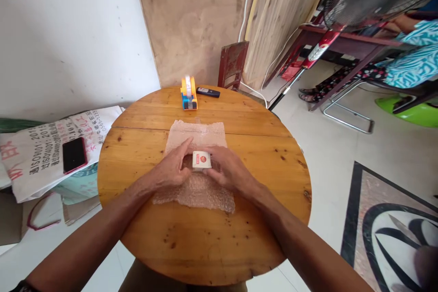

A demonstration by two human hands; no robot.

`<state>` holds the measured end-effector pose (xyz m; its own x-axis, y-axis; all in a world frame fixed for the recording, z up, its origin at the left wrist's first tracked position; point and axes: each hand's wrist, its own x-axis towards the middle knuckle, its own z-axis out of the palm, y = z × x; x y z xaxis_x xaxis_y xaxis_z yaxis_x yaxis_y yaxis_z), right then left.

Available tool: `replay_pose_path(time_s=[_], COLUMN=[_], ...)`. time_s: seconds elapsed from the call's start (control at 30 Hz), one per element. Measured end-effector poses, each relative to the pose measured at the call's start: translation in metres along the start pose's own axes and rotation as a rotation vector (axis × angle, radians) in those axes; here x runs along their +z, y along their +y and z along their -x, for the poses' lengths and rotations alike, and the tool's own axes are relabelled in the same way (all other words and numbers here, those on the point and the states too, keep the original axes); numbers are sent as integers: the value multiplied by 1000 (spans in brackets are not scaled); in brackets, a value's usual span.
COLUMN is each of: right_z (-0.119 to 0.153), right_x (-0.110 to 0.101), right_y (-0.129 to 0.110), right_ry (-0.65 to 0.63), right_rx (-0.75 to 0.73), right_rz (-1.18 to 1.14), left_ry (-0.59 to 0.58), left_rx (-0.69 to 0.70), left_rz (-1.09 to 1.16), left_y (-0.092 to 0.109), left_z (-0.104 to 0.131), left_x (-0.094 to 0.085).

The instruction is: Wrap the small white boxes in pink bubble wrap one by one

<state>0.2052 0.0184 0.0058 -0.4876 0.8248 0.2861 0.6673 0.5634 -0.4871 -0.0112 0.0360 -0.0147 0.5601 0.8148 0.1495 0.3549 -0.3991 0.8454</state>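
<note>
A small white box [201,160] with red print on top sits above the middle of a clear sheet of bubble wrap [198,194]. At its right side is my right hand [227,168], the thumb and fingers closed on the box. My left hand [174,164] is just left of the box, thumb and forefinger spread apart, with nothing visible between them. Both hands are over the bubble wrap, and some of their fingers are hidden.
On the round wooden table [267,155], an orange and blue tape dispenser [189,96] stands near a dark remote-like object [208,92]. A phone [74,155] lies on printed sacks [44,146] at left. A fan [362,0], chair [234,65] and seated person [410,64] are beyond.
</note>
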Motion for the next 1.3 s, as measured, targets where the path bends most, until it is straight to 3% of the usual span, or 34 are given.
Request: replay_pose_path(time_s=[0.17, 0.27, 0.33, 0.43, 0.53, 0.63, 0.77, 0.93, 1.0, 1.1, 1.2, 1.3], right_z=[39, 63, 70, 63, 40, 23, 38, 78, 82, 76, 60, 49], right_x=[-39, -59, -66, -62, -42, -24, -41, -80, -82, -71, -55, -42], right_y=[39, 63, 62, 36, 3, -9, 10, 55, 66, 65, 54, 51], right_ry=[218, 187, 249, 412, 284, 235, 371, 111, 88, 161, 261, 240], right_rx=[292, 473, 480, 339, 108, 19, 204, 540, 603, 599, 505, 413], right_rz=[81, 233, 358, 375, 245, 253, 323, 331, 280, 121, -188, -414], left_ry=[45, 31, 16, 15, 24, 6, -5, -32, -28, -17, -16, -29], left_rx=[19, 49, 51, 53, 75, 111, 103, 110, 108, 103, 104, 100], left_rz=[-200, -311, -358, -391, -409, -430, -462, -482, -484, -473, -464, -459], left_y=[-11, -7, -2, 0, -2, -6, -7, -4, -3, -3, -3, -3], left_z=[2, 2, 2, 3, 3, 3, 2, 0, 1, 1, 1, 1], left_x=[10, 11, 12, 12, 13, 13, 12, 11, 11, 11, 11, 10])
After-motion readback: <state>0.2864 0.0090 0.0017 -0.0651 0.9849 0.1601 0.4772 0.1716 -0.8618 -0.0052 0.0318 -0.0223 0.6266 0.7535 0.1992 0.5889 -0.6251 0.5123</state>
